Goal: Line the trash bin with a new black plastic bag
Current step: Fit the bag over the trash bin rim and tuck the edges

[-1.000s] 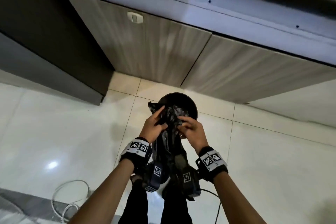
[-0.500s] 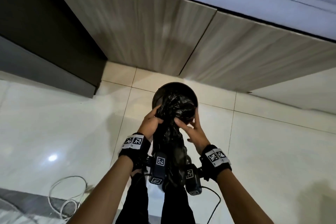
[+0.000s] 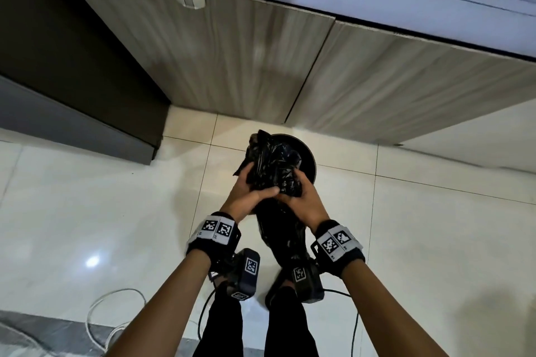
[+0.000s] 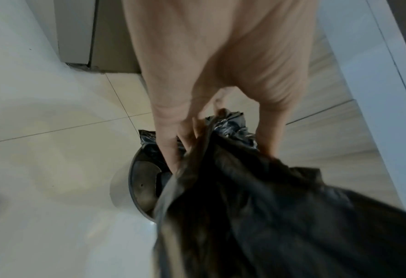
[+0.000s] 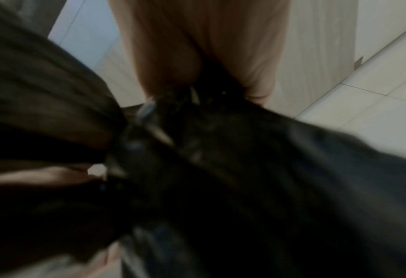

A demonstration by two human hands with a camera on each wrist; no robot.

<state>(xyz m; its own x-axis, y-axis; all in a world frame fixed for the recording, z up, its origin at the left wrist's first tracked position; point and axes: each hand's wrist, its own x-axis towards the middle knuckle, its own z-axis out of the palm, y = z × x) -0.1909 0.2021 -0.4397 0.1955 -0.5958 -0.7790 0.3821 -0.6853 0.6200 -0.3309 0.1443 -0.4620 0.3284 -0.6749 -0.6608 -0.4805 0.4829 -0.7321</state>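
A crumpled black plastic bag is bunched between both my hands above a round dark trash bin on the floor. My left hand grips the bag's left side, thumb across the front. My right hand grips its right side. The rest of the bag hangs down between my wrists. In the left wrist view my left hand's fingers curl into the bag just over the bin's rim. The right wrist view is blurred, with the bag filling most of it.
Wood-grain cabinet doors stand right behind the bin, with a dark panel to the left. Glossy white floor tiles spread around. A white cable loop lies on the floor at lower left. My legs are below the hands.
Both hands closed again round the bunched top of the bag and drew together; half a second ago the right hand's fingers were spread along it. The view shifted closer toward the cabinet.
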